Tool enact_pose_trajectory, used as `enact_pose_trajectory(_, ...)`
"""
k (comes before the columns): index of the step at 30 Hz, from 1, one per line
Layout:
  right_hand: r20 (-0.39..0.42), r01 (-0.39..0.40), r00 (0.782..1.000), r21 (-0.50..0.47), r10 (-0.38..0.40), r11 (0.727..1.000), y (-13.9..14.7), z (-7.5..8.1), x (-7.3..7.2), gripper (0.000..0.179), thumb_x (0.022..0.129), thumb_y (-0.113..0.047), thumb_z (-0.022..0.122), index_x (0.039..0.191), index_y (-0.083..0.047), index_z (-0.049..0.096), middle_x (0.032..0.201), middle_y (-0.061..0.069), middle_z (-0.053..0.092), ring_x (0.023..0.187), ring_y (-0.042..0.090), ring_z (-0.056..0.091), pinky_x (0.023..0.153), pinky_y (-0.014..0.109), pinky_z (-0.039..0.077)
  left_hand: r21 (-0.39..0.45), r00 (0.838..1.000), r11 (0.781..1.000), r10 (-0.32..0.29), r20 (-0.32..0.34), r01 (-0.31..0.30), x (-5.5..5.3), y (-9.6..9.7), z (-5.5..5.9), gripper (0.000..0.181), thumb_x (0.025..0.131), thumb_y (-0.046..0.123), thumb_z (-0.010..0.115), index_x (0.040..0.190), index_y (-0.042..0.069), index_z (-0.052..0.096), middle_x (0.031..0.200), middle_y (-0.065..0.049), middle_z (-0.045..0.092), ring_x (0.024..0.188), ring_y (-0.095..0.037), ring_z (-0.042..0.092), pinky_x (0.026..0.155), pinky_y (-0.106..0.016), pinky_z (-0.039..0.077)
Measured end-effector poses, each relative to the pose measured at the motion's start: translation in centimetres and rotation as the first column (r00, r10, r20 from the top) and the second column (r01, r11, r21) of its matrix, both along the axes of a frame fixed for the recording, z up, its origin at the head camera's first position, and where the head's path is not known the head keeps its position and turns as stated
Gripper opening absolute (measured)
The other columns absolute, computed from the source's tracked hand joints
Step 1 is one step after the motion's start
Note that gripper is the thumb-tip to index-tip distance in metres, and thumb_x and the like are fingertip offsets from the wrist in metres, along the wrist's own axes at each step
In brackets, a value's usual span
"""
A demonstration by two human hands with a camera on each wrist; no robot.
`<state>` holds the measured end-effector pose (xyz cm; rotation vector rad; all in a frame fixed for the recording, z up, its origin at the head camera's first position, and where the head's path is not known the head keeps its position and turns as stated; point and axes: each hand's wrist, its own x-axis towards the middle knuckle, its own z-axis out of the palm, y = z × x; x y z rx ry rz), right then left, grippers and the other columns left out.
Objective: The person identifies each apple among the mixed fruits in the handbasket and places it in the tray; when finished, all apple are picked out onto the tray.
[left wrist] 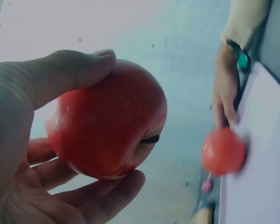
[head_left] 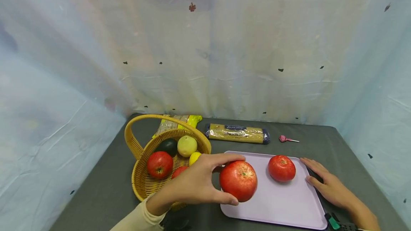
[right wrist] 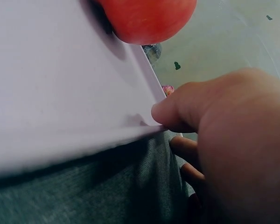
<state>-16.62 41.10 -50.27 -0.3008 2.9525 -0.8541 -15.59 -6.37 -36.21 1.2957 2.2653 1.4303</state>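
Observation:
My left hand [head_left: 200, 181] holds a red apple [head_left: 238, 181], thumb and fingers spread around its sides, raised over the left part of a lilac tray [head_left: 273, 206]. The left wrist view shows the dark stem of this apple [left wrist: 109, 121]. A second red apple [head_left: 281, 168] sits on the tray toward its far right. At the tray's right edge rests my right hand [head_left: 332, 186], fingers fairly straight and pointing to the far corner. In the right wrist view its thumb [right wrist: 177, 109] touches the rim, with the other fingers outside it.
A yellow wicker basket [head_left: 138, 184] with a tall handle stands at the left, holding several fruits, including a red apple [head_left: 160, 164] and a pale green one [head_left: 187, 146]. Behind lie a yellow bag [head_left: 173, 124], a pasta packet [head_left: 237, 133] and a pink lollipop [head_left: 282, 138].

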Motion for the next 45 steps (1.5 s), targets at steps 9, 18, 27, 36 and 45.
enact_pose_trajectory(9,-0.012,0.001,1.0,-0.008,-0.001,1.0,0.0,-0.1,0.0,0.065,0.108,-0.026,0.068,0.166,-0.008,0.044,0.164,0.034,0.042,0.145,0.062,0.04,0.103,0.09,0.035,0.064,0.993,0.992,-0.103,-0.051,0.106,-0.3,6.0,-0.6,0.083,0.082,0.021,0.099,0.154,0.021,0.059,0.149,0.007,0.067,0.127,0.003,0.064,0.102,-0.017,0.057)
enact_pose_trajectory(18,-0.021,-0.012,1.0,-0.032,0.012,0.999,0.1,-0.1,0.2,0.064,0.11,-0.03,0.065,0.167,-0.011,0.043,0.165,0.033,0.042,0.144,0.061,0.041,0.099,0.092,0.037,0.042,0.984,0.99,-0.128,-0.12,0.134,0.4,10.9,-0.6,0.081,0.082,0.02,0.099,0.152,0.015,0.059,0.137,0.005,0.07,0.117,0.013,0.061,0.095,-0.008,0.055)
enact_pose_trajectory(27,-0.012,-0.017,1.0,-0.044,0.016,0.999,0.0,0.2,0.1,0.066,0.109,-0.032,0.065,0.167,-0.011,0.043,0.165,0.033,0.043,0.145,0.062,0.042,0.096,0.092,0.04,0.044,0.988,0.993,-0.1,-0.119,0.106,0.8,13.8,-3.5,0.078,0.083,0.021,0.097,0.15,0.013,0.057,0.138,0.002,0.068,0.114,0.015,0.059,0.093,-0.006,0.053)
enact_pose_trajectory(36,-0.011,-0.019,1.0,-0.009,0.019,1.0,0.1,-0.1,0.1,0.066,0.108,-0.026,0.067,0.167,-0.009,0.043,0.164,0.034,0.043,0.144,0.063,0.042,0.098,0.091,0.038,-0.114,0.983,0.993,0.005,-0.185,-0.026,0.5,15.6,-7.4,0.084,0.084,0.042,0.096,0.155,0.019,0.057,0.145,0.013,0.068,0.119,0.012,0.06,0.098,-0.004,0.044)
enact_pose_trajectory(45,-0.018,-0.022,1.0,-0.009,0.022,1.0,0.2,-0.3,0.0,0.066,0.107,-0.025,0.068,0.166,-0.009,0.043,0.163,0.034,0.043,0.143,0.062,0.042,0.098,0.09,0.039,-0.239,0.968,0.965,0.05,-0.245,-0.11,0.5,16.9,-10.3,0.083,0.084,0.051,0.094,0.154,0.022,0.06,0.146,0.017,0.067,0.131,0.008,0.058,0.109,-0.011,0.042)
